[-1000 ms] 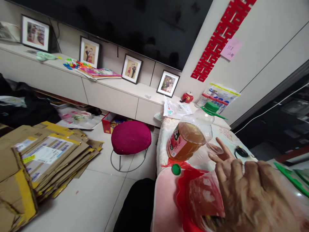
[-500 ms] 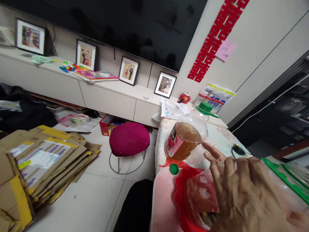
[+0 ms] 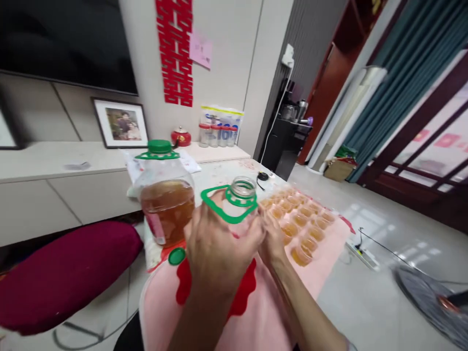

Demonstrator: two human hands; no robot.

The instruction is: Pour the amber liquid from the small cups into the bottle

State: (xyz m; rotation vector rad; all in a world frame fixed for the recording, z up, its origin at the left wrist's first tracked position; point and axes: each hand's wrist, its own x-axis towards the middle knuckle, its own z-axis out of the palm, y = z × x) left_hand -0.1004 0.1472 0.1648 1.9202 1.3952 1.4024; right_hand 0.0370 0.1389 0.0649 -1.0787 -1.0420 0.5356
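Observation:
A clear plastic jug [image 3: 243, 189] with a green carrying handle [image 3: 234, 220] stands upright before me, its mouth uncapped. My left hand [image 3: 215, 248] is wrapped round its near left side. On the right side my right hand [image 3: 269, 231] grips it as well, with its fingers partly hidden. Most of the jug's body is covered by my hands. Beside it on the left stands a capped jug of amber liquid [image 3: 168, 207] with a pink label. A loose green cap [image 3: 177, 256] lies near the red scalloped mat [image 3: 244, 287].
Several small cups of amber liquid [image 3: 302, 219] stand in rows on the pink-covered table [image 3: 325, 265]. A black cable coil [image 3: 262, 176] lies farther back. Left of the table is a maroon stool [image 3: 73, 278]; a fan [image 3: 431, 302] and power strip [image 3: 361, 256] are on the floor at right.
My view has swung to the right, bringing the rows of cups into sight. The uncapped jug, tilted at the right before, now stands upright between both hands.

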